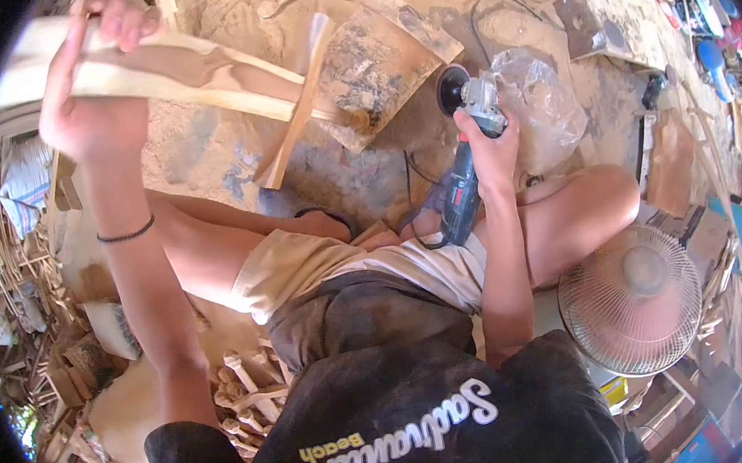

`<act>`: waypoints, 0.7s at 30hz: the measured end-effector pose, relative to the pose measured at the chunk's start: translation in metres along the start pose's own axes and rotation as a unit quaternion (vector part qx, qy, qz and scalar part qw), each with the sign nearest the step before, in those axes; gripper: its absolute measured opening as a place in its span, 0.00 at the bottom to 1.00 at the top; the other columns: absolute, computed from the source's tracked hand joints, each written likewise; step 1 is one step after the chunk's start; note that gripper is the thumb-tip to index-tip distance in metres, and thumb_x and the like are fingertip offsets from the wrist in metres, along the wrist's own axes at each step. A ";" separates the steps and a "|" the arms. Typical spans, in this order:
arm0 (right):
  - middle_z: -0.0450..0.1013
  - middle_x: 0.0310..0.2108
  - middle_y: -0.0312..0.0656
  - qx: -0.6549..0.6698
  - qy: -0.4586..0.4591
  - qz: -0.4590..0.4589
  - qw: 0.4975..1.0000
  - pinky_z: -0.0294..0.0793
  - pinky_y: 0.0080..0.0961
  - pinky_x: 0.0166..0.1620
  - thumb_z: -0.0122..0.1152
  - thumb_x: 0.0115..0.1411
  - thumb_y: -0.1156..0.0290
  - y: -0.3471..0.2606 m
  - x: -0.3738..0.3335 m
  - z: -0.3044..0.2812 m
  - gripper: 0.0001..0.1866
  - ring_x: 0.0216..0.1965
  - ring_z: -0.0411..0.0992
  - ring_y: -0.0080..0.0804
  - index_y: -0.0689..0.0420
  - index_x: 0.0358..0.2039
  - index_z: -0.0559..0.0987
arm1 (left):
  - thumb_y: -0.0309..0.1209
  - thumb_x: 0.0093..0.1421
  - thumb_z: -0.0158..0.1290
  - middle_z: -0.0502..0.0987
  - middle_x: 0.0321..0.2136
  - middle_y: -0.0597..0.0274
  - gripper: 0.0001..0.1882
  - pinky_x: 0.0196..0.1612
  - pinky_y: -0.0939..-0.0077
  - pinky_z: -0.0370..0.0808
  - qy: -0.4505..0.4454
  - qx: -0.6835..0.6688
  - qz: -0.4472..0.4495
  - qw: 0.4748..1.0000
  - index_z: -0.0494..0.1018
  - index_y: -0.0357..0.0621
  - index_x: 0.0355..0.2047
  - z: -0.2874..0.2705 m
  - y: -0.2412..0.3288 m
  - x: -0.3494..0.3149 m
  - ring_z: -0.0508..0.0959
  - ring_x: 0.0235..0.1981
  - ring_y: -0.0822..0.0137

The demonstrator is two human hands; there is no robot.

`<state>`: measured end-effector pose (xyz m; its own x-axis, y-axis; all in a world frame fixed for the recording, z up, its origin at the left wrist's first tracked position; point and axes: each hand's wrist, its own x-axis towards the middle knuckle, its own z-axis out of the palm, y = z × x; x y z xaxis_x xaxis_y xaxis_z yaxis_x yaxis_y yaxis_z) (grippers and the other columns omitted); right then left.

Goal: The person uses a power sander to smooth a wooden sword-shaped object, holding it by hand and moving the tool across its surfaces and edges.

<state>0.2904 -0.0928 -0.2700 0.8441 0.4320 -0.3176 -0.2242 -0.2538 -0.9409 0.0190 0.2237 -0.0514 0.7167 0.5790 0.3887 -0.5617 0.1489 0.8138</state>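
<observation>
In my left hand (98, 88), raised at the far left, is a long pale wooden piece shaped like a sword (186, 71). My fingers close over its broad end. A flat crossbar (296, 105) crosses its narrow end, which lies at a dusty wooden block (372, 57). My right hand (498, 143) grips an angle grinder (460, 201) just behind its metal head, over my bent leg. The grinder's dark round disc (453, 90) points away from me, near the block's right corner and apart from the wooden piece. Whether the disc is spinning, I cannot tell.
Sawdust covers the ground (233, 4). A clear plastic bag (542, 108) lies right of the grinder, with a dark cord (492, 1) beyond it. A round fan (636, 295) stands by my right knee. Cross-shaped wooden pieces (248, 391) are heaped at my left side.
</observation>
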 end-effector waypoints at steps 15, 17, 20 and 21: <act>0.80 0.50 0.56 -0.218 0.022 -0.114 0.969 0.79 0.42 0.57 0.86 0.52 0.54 0.020 -0.005 0.016 0.47 0.51 0.81 0.49 0.60 0.65 0.68 | 0.51 0.70 0.57 0.68 0.20 0.78 0.19 0.38 0.69 0.64 0.204 -0.002 0.055 0.977 0.80 0.57 0.26 -0.121 0.035 -0.116 0.65 0.22 0.74; 0.80 0.53 0.56 -0.200 -0.010 -0.102 0.974 0.78 0.41 0.58 0.86 0.53 0.53 0.017 -0.010 0.023 0.47 0.53 0.81 0.48 0.58 0.66 0.69 | 0.49 0.69 0.57 0.67 0.19 0.78 0.17 0.37 0.71 0.64 0.186 -0.023 0.053 0.981 0.81 0.57 0.26 -0.123 0.035 -0.117 0.65 0.22 0.74; 0.80 0.53 0.55 -0.237 -0.038 -0.098 0.966 0.79 0.43 0.58 0.85 0.54 0.53 0.019 -0.019 0.034 0.46 0.53 0.82 0.52 0.56 0.66 0.68 | 0.46 0.68 0.57 0.65 0.18 0.78 0.15 0.36 0.72 0.63 0.186 -0.008 0.058 0.981 0.81 0.58 0.25 -0.118 0.034 -0.108 0.64 0.21 0.75; 0.80 0.54 0.55 -0.255 -0.036 -0.119 0.959 0.79 0.47 0.57 0.85 0.53 0.53 0.022 -0.021 0.038 0.46 0.54 0.82 0.55 0.54 0.66 0.68 | 0.45 0.68 0.57 0.66 0.18 0.78 0.15 0.35 0.72 0.63 0.195 0.022 0.058 0.979 0.80 0.58 0.25 -0.108 0.033 -0.099 0.64 0.21 0.75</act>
<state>0.2489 -0.0741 -0.2880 0.8015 0.5848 -0.1252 0.2540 -0.5224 -0.8140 -0.1151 0.2571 -0.1099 0.4324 0.8529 0.2924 -0.6059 0.0347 0.7948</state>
